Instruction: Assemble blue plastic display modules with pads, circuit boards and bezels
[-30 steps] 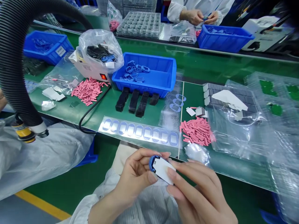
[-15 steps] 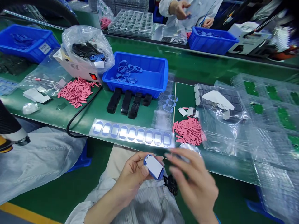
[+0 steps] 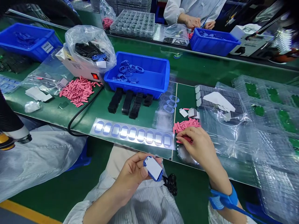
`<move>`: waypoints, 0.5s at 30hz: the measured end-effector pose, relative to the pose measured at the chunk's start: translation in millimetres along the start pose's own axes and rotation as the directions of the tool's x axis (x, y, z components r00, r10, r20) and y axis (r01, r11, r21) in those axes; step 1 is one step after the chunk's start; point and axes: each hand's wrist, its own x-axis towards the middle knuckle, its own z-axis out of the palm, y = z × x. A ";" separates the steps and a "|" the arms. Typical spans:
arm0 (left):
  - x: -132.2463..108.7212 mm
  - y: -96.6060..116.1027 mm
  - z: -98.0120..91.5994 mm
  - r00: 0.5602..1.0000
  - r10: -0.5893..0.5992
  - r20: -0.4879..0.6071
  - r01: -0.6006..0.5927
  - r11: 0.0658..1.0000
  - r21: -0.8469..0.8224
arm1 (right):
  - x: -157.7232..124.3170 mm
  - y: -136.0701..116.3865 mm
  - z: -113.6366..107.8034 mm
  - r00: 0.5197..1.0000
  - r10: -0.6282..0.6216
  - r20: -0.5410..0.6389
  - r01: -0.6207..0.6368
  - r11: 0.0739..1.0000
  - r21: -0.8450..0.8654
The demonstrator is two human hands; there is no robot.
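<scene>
My left hand (image 3: 133, 172) is closed around a blue oval plastic housing (image 3: 160, 179) above my lap. A white rectangular piece (image 3: 153, 168) lies inside the housing, facing up. My right hand (image 3: 198, 144) is over the near part of a pile of pink strips (image 3: 184, 124) on the table. Its thumb and index fingertips almost meet at the pile's left edge; what is between them, if anything, is too small to make out. A blue wrist strap (image 3: 224, 199) is around my right wrist.
A sheet of oval stickers (image 3: 133, 133) lies along the table's front edge. Behind it are stacks of black pieces (image 3: 127, 102) and a blue bin (image 3: 140, 85) of blue frames. Clear trays (image 3: 266, 124) stand at right. Across the line, a person's hands (image 3: 192, 21) work beside another bin.
My right hand has moved from beside the blue housing up and forward to the pink strips. A small green item has appeared on the far green surface. The other person's hand has lowered.
</scene>
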 end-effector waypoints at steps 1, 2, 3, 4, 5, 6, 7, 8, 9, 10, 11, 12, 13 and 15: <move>-0.3 -0.2 -0.2 1.000 0.000 0.000 0.000 1.000 0.004 | 0.1 0.5 0.4 1.000 -0.009 0.004 0.009 1.000 0.004; -0.5 -0.2 -0.5 1.000 0.000 -0.001 0.000 1.000 0.008 | -0.3 0.9 1.0 1.000 -0.014 -0.001 0.014 1.000 0.004; -0.8 0.0 -0.8 1.000 -0.001 -0.005 0.001 1.000 0.010 | -1.3 1.0 1.6 1.000 -0.015 -0.012 0.015 1.000 0.002; -0.9 0.4 -1.0 1.000 0.000 -0.010 0.000 1.000 0.010 | -2.6 0.8 2.0 0.999 -0.014 -0.029 0.014 1.000 0.000; -1.0 1.0 -1.2 1.000 0.002 -0.017 -0.002 1.000 0.009 | -4.2 0.4 2.1 0.999 -0.013 -0.050 0.013 1.000 -0.001; -1.0 1.6 -1.4 1.000 0.003 -0.024 -0.003 1.000 0.011 | -5.8 0.0 1.8 0.997 -0.011 -0.075 0.011 1.000 -0.001; -0.9 2.2 -1.6 1.000 0.006 -0.031 -0.005 1.000 0.014 | -7.3 -0.4 1.1 0.995 -0.008 -0.104 0.008 1.000 0.000; -0.8 2.7 -1.7 0.999 0.006 -0.035 -0.006 1.000 0.018 | -8.3 -0.7 0.1 0.991 -0.004 -0.133 0.005 1.000 0.002; -0.6 3.1 -1.9 0.999 0.008 -0.037 -0.007 1.000 0.023 | -8.8 -0.8 -1.0 0.987 -0.001 -0.160 0.001 1.000 0.003; -0.5 3.3 -2.0 0.999 0.009 -0.038 -0.008 1.000 0.025 | -8.6 -0.7 -1.8 0.984 0.002 -0.180 -0.002 1.000 0.003; -0.3 3.4 -2.1 0.999 0.008 -0.036 -0.007 1.000 0.026 | -7.7 -0.3 -2.2 0.981 0.004 -0.192 -0.003 1.000 0.004; -0.2 3.4 -2.1 0.999 0.007 -0.034 -0.006 1.000 0.024 | -6.2 0.3 -2.1 0.981 0.002 -0.193 -0.001 1.000 0.003; -0.2 3.3 -2.0 0.999 0.005 -0.032 -0.005 1.000 0.021 | -4.2 1.0 -1.4 0.983 -0.002 -0.183 0.003 1.000 0.004; -0.4 2.7 -2.0 1.000 0.007 -0.024 -0.006 1.000 0.016 | 0.1 2.4 0.9 0.989 -0.015 -0.149 0.017 1.000 0.009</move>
